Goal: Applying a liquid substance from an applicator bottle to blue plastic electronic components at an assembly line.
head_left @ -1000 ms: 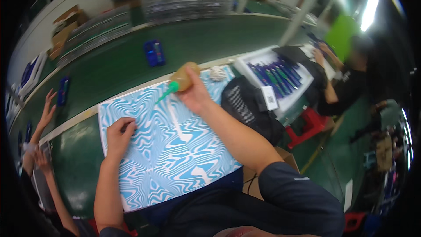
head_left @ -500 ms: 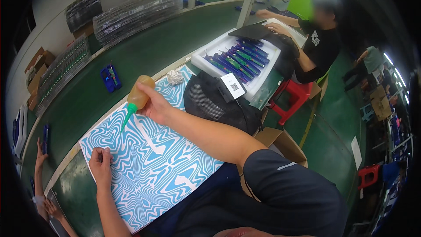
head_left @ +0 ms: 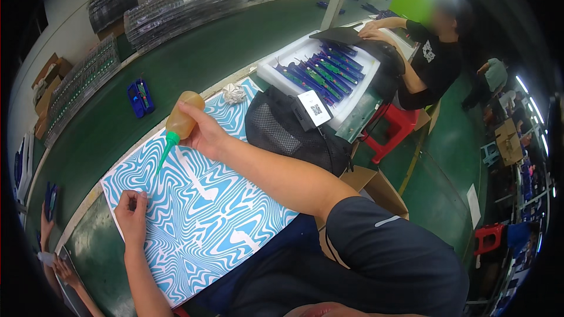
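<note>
Green surface (head_left: 97, 252), patterned sheet (head_left: 226, 243): right hand (head_left: 205, 136) wrapped around bottle (head_left: 178, 120).
Axis tilted, nozzle (head_left: 166, 151) down-left, near left hand (head_left: 130, 216): curled, can't tell if pinching.

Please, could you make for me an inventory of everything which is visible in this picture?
Patterned mat: 1, blue and white, before the person
Squeeze bottle: 1, amber with green nozzle, above the mat
Crumpled wad: 1, whitish, mat's far corner
Bag: 1, black, right of the mat
Foam tray: 1, white, beyond the bag
Long parts: several, blue and green, in the foam tray
Green surface: 1, green, beyond the mat
Plastic trays: stacks, greyish, upper left
Stools: at least 2, red, right side
Cardboard boxes: several, brown, left and right
Co-worker: 1, black top, upper right
Left hand: 1, bare, mat's left edge
Right hand: 1, bare, holding the bottle
</note>
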`<act>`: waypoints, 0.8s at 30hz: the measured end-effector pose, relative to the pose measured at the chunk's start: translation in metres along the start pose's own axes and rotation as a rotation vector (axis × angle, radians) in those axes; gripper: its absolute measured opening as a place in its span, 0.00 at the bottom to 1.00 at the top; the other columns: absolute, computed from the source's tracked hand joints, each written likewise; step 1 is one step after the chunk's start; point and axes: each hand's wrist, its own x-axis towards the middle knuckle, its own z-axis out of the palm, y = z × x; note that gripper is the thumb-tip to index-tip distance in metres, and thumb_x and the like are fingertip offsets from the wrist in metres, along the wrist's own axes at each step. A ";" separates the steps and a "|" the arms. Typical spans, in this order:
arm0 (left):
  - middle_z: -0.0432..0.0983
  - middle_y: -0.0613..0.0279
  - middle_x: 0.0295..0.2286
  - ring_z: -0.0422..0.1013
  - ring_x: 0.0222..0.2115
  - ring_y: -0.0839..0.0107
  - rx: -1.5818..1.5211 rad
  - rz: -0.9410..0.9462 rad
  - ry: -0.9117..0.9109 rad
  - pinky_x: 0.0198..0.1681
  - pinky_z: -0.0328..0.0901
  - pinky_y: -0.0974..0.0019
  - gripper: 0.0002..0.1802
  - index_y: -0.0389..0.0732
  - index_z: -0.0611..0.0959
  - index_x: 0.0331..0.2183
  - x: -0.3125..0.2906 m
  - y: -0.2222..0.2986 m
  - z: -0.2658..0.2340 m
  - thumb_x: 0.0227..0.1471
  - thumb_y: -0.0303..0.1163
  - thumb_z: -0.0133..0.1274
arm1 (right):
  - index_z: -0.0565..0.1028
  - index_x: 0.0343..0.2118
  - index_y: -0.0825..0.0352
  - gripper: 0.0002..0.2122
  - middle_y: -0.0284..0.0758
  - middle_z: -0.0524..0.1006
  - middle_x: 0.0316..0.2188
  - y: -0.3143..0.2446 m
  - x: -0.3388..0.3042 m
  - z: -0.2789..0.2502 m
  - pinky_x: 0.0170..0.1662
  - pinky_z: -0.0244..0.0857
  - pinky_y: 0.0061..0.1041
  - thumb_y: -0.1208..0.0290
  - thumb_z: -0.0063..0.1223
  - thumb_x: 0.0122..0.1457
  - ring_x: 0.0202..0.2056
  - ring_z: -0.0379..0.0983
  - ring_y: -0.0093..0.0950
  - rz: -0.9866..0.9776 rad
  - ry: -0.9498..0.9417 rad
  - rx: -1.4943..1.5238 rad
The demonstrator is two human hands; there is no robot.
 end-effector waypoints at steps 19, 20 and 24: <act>0.69 0.73 0.20 0.61 0.22 0.84 0.056 0.066 -0.010 0.26 0.57 0.76 0.09 0.36 0.76 0.27 -0.002 0.003 0.002 0.56 0.25 0.60 | 0.58 0.59 0.61 0.30 0.39 0.68 0.51 0.001 0.002 -0.006 0.52 0.73 0.36 0.51 0.58 0.62 0.50 0.72 0.33 -0.024 -0.015 -0.032; 0.70 0.72 0.20 0.62 0.22 0.84 0.054 0.073 -0.011 0.26 0.58 0.76 0.09 0.35 0.76 0.26 -0.003 0.003 0.002 0.55 0.25 0.60 | 0.58 0.60 0.61 0.30 0.39 0.68 0.50 0.002 0.003 -0.006 0.52 0.73 0.35 0.51 0.58 0.62 0.50 0.72 0.33 -0.025 -0.009 -0.033; 0.70 0.71 0.20 0.63 0.22 0.84 0.050 0.072 -0.013 0.27 0.59 0.76 0.09 0.35 0.76 0.26 -0.003 -0.001 0.002 0.55 0.25 0.60 | 0.58 0.60 0.62 0.30 0.39 0.68 0.50 0.003 0.003 -0.007 0.51 0.73 0.35 0.51 0.58 0.62 0.50 0.72 0.33 -0.025 -0.018 -0.028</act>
